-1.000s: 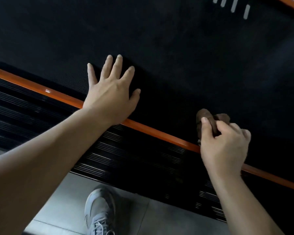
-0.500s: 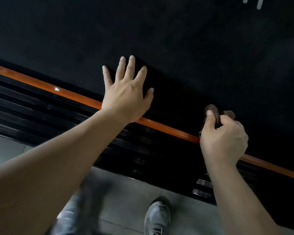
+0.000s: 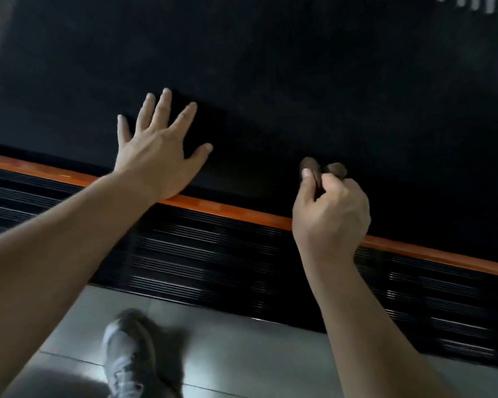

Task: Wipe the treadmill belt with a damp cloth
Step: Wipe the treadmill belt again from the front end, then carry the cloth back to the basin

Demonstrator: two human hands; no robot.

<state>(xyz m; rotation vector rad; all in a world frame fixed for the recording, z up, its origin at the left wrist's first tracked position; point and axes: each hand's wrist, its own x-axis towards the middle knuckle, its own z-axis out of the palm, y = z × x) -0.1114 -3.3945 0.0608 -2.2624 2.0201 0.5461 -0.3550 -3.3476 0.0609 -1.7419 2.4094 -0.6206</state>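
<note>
Left hand (image 3: 158, 156): flat on the black treadmill belt (image 3: 270, 81), fingers spread wide and straight, heel of the palm near the orange strip (image 3: 227, 209).
Right hand (image 3: 329, 216): fingers curled tight round a brown cloth (image 3: 324, 170), holding it at the belt's near edge, just past the orange strip.
Cloth: bunched small, only its top showing above the fingers.
Side rail (image 3: 213, 254): black, ribbed, below the strip.
Floor (image 3: 242, 354): grey tiles, a blurred grey shoe (image 3: 127, 360) on it.
</note>
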